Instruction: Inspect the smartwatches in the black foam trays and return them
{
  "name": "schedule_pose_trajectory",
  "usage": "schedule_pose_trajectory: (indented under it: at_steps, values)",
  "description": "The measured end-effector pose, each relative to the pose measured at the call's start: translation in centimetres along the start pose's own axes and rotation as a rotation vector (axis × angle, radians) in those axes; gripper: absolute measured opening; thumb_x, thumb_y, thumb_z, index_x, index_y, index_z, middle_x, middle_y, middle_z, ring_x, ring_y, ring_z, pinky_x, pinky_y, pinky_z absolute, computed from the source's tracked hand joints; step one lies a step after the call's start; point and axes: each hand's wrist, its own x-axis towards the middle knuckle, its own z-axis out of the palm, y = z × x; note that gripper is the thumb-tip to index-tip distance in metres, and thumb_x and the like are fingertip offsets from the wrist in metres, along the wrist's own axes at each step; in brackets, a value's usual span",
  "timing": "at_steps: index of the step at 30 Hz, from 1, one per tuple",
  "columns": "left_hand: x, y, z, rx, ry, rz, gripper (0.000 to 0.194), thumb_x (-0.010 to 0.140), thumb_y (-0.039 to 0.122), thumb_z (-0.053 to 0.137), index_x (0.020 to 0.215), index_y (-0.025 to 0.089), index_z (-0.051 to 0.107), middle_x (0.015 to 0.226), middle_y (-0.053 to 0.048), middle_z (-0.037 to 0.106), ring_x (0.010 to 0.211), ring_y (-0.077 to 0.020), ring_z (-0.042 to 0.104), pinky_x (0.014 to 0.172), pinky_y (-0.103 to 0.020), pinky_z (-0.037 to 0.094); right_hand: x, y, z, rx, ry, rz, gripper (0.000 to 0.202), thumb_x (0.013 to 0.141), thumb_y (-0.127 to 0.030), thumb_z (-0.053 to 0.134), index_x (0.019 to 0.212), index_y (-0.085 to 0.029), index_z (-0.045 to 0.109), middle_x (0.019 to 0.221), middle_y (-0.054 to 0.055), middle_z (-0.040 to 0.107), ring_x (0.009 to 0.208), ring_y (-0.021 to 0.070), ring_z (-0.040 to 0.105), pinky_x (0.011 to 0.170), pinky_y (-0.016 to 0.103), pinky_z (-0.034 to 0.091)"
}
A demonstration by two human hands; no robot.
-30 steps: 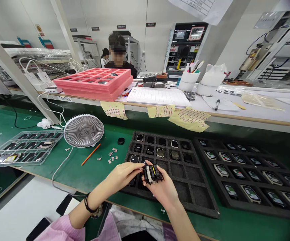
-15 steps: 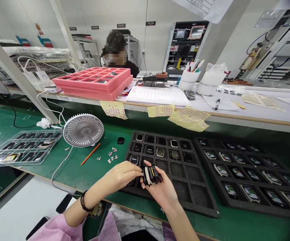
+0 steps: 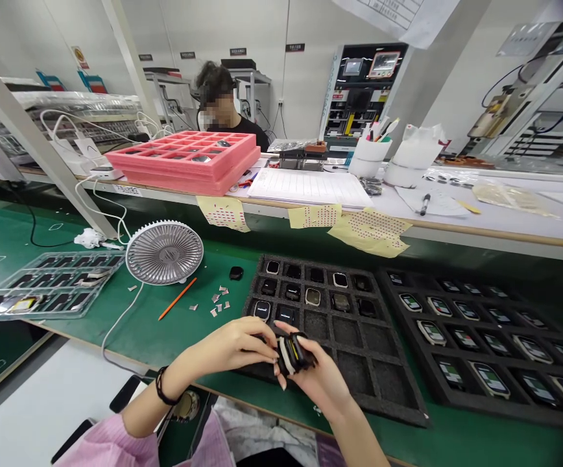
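Observation:
In my right hand (image 3: 327, 376) I hold a stack of smartwatch bodies (image 3: 290, 353), mostly black with one white, turned on edge. My left hand (image 3: 247, 344), a black band on its wrist, has its fingertips closed at the left end of this stack. Whatever sits between those fingertips is too small and hidden to name. Both hands are over the near left part of a black foam tray (image 3: 347, 332). Smartwatches lie in this tray's far pockets, among them a gold-rimmed watch (image 3: 312, 296); the fingers cover part of the near pockets.
To the right lies a second foam tray (image 3: 430, 370) of watches. Left of my hands are an orange stick (image 3: 177, 299), several small silver pieces (image 3: 215, 298), a fan (image 3: 165, 253) and a clear tray (image 3: 67, 316). Pink foam trays (image 3: 184, 178) sit on the shelf; a person (image 3: 218, 97) is behind.
Both hands have shifted slightly down and the stack has turned a little. A lit watch in the black tray, behind my fingers before, now shows. The person behind has moved their head left.

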Motion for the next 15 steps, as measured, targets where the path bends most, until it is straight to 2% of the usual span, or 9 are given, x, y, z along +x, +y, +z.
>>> schedule_pose_trajectory:
  at_steps: [5,10,15]
  values:
    - [-0.8,-0.3,0.7,-0.218,0.014,-0.112,0.023,0.081,0.036,0.068,0.078,0.015,0.062,0.084,-0.005,0.065,0.082,-0.0148,0.062,0.075,-0.023,0.048,-0.8,0.9,-0.3,-0.166,-0.029,0.033,0.054,0.079,-0.036,0.062,0.129,-0.018,0.055,0.084,0.006,0.069,0.064,0.0209,0.067,0.058,0.032,0.05]
    - [-1.6,-0.4,1.2,-0.234,-0.075,-0.203,0.028,0.081,0.039,0.067,0.073,0.016,0.054,0.074,0.0,0.061,0.071,-0.0124,0.056,0.068,-0.022,0.043,-1.1,2.0,-0.2,-0.236,-0.063,0.063,0.06,0.076,-0.032,0.067,0.133,-0.02,0.052,0.083,0.005,0.067,0.069,0.0199,0.065,0.056,0.03,0.051]
    - [-1.9,-0.5,1.3,-0.241,-0.118,-0.247,0.026,0.082,0.038,0.067,0.075,0.016,0.054,0.079,-0.001,0.062,0.073,-0.0127,0.055,0.068,-0.022,0.042,-0.8,3.0,0.0,-0.176,-0.068,0.057,0.062,0.077,-0.032,0.066,0.136,-0.02,0.05,0.085,0.005,0.067,0.06,0.0162,0.061,0.053,0.028,0.049]
